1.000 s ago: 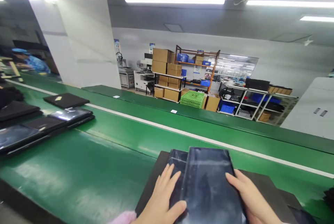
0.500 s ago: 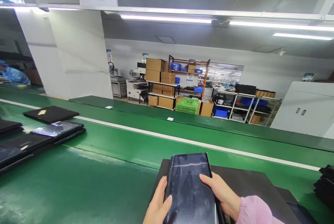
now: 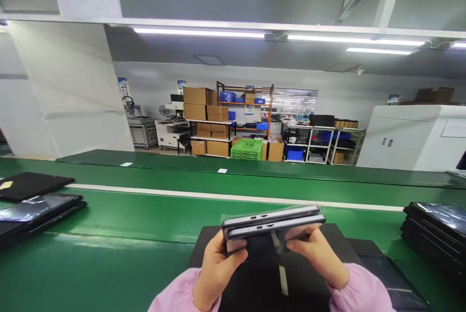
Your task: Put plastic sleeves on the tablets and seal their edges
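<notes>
Two thin tablets point(image 3: 273, 221), stacked one on the other, are held up with their edges and port openings facing me. My left hand point(image 3: 220, 263) is closed round their left end, thumb below. At the right end, my right hand point(image 3: 316, 254) grips them with its thumb underneath. Clear film seems to cover parts of them near my fingers. Below lies a black flat board point(image 3: 251, 278), where a pale strip point(image 3: 283, 280) shows between my hands. Close to my right sleeve is another dark flat piece point(image 3: 395, 280) with a glossy surface.
Several dark tablets and flat black pieces point(image 3: 40, 212) lie on the green bench point(image 3: 138, 224) at left. A tall stack of black pieces point(image 3: 435, 234) stands at right. Beyond a raised green ledge point(image 3: 174, 164) are shelves, cardboard boxes point(image 3: 196, 103) and green crates point(image 3: 247, 149).
The tablets have tipped from screen-up to edge-on, so two stacked edges show. My hands have risen slightly with them. The view has turned right, bringing the right-hand stack further in.
</notes>
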The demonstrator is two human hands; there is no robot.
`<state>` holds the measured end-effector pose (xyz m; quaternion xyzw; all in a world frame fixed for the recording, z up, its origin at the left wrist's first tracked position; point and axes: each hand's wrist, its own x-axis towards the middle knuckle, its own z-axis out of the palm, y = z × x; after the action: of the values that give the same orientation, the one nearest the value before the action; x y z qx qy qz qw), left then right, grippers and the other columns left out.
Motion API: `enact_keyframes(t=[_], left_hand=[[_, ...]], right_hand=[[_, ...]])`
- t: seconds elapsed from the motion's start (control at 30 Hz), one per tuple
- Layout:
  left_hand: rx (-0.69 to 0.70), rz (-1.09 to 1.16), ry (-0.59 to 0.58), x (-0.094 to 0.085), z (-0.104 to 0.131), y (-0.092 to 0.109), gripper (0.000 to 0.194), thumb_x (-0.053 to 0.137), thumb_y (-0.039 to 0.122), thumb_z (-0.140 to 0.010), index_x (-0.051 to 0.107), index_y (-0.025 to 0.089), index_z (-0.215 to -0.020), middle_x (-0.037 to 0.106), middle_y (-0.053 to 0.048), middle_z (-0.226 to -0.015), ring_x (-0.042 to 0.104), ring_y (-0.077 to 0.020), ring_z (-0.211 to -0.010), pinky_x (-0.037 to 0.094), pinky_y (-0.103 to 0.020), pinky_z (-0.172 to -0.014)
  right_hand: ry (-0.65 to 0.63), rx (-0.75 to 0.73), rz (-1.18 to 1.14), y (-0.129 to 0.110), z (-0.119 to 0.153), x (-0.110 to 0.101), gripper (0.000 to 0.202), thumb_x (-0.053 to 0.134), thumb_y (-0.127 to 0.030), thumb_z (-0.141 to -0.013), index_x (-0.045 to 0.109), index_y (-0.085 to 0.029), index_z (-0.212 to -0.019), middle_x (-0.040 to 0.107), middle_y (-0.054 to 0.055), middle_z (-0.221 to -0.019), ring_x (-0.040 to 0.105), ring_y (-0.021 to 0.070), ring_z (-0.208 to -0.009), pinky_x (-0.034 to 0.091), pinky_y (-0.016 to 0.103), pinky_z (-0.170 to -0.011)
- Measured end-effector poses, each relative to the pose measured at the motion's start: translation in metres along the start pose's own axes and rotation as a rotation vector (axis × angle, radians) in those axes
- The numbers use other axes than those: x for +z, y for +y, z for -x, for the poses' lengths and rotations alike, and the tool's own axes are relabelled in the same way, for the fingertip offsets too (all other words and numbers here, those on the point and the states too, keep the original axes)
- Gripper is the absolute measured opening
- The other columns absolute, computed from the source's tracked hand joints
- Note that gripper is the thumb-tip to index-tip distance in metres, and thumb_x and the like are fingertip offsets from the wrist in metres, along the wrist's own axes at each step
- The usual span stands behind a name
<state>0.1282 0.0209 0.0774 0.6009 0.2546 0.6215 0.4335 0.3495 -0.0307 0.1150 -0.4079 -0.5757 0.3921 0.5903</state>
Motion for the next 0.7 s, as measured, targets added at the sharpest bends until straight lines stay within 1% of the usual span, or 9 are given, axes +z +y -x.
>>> enact_keyframes(t=[0.07, 0.1, 0.2, 0.27, 0.37, 0.43, 0.5, 0.57, 0.7], left_hand=[[0.106, -0.06, -0.072, 0.009, 0.0, -0.003, 0.023, 0.075, 0.033, -0.064, 0.07, 0.019, -0.081, 0.069, -0.006, -0.079, 0.064, -0.0208, -0.074, 0.052, -0.028, -0.069], [0.164, -0.068, -0.084, 0.012, 0.001, -0.002, 0.027, 0.074, 0.034, -0.066, 0.068, 0.021, -0.09, 0.069, -0.007, -0.09, 0.064, -0.023, -0.084, 0.052, -0.031, -0.076], [0.276, -0.005, -0.089, 0.018, 0.009, 0.012, 0.058, 0.07, 0.049, -0.067, 0.053, 0.029, -0.118, 0.058, -0.008, -0.121, 0.059, -0.0274, -0.104, 0.049, -0.037, -0.087], [0.262, 0.005, -0.147, 0.02, 0.015, 0.022, 0.068, 0.064, 0.063, -0.063, 0.048, 0.032, -0.123, 0.06, -0.007, -0.118, 0.062, -0.026, -0.098, 0.053, -0.035, -0.082], [0.319, -0.106, -0.237, 0.019, 0.021, 0.029, 0.055, 0.057, 0.067, -0.065, 0.061, 0.03, -0.106, 0.07, -0.004, -0.097, 0.067, -0.022, -0.084, 0.054, -0.029, -0.075], [0.392, -0.171, -0.24, 0.017, 0.024, 0.029, 0.045, 0.057, 0.063, -0.069, 0.063, 0.029, -0.099, 0.072, -0.002, -0.09, 0.067, -0.0204, -0.081, 0.054, -0.028, -0.074], [0.424, -0.194, -0.231, 0.016, 0.026, 0.028, 0.042, 0.058, 0.061, -0.071, 0.062, 0.03, -0.101, 0.072, -0.002, -0.091, 0.067, -0.0204, -0.083, 0.054, -0.03, -0.076], [0.432, -0.197, -0.242, 0.016, 0.027, 0.029, 0.04, 0.057, 0.058, -0.074, 0.061, 0.03, -0.102, 0.071, -0.003, -0.092, 0.066, -0.0207, -0.084, 0.053, -0.032, -0.077], [0.426, -0.143, -0.268, 0.019, 0.025, 0.032, 0.037, 0.058, 0.054, -0.076, 0.061, 0.029, -0.103, 0.071, -0.004, -0.093, 0.066, -0.0212, -0.083, 0.053, -0.032, -0.075]], right_hand=[[-0.037, 0.013, 0.05, 0.001, 0.004, -0.006, 0.024, 0.079, -0.034, -0.059, 0.064, -0.017, -0.066, 0.059, 0.003, -0.067, 0.053, 0.0171, -0.066, 0.043, 0.03, -0.063], [-0.05, -0.013, 0.061, 0.002, 0.007, -0.007, 0.023, 0.078, -0.032, -0.061, 0.064, -0.018, -0.071, 0.059, 0.003, -0.073, 0.054, 0.0174, -0.07, 0.043, 0.03, -0.066], [-0.096, -0.14, 0.1, 0.009, 0.016, -0.01, 0.029, 0.075, -0.025, -0.067, 0.057, -0.022, -0.089, 0.057, 0.003, -0.095, 0.054, 0.0183, -0.085, 0.044, 0.031, -0.076], [-0.135, -0.187, 0.131, 0.015, 0.019, -0.013, 0.034, 0.074, -0.026, -0.07, 0.054, -0.024, -0.098, 0.055, 0.005, -0.105, 0.054, 0.0203, -0.094, 0.043, 0.035, -0.083], [-0.16, -0.237, 0.092, 0.023, 0.022, -0.019, 0.059, 0.076, -0.043, -0.067, 0.047, -0.028, -0.116, 0.053, 0.009, -0.117, 0.053, 0.0258, -0.104, 0.041, 0.043, -0.092], [-0.172, -0.286, 0.055, 0.025, 0.022, -0.023, 0.067, 0.074, -0.056, -0.063, 0.047, -0.03, -0.119, 0.054, 0.01, -0.12, 0.054, 0.0283, -0.106, 0.04, 0.046, -0.093], [-0.21, -0.332, 0.056, 0.024, 0.022, -0.025, 0.057, 0.07, -0.061, -0.064, 0.055, -0.03, -0.11, 0.06, 0.008, -0.111, 0.057, 0.0273, -0.101, 0.04, 0.047, -0.094], [-0.242, -0.376, 0.072, 0.024, 0.021, -0.028, 0.043, 0.068, -0.058, -0.068, 0.061, -0.03, -0.099, 0.065, 0.005, -0.099, 0.059, 0.0257, -0.095, 0.038, 0.048, -0.097], [-0.237, -0.378, 0.058, 0.027, 0.018, -0.032, 0.04, 0.07, -0.054, -0.069, 0.063, -0.028, -0.098, 0.066, 0.007, -0.094, 0.059, 0.0281, -0.096, 0.039, 0.051, -0.096]])
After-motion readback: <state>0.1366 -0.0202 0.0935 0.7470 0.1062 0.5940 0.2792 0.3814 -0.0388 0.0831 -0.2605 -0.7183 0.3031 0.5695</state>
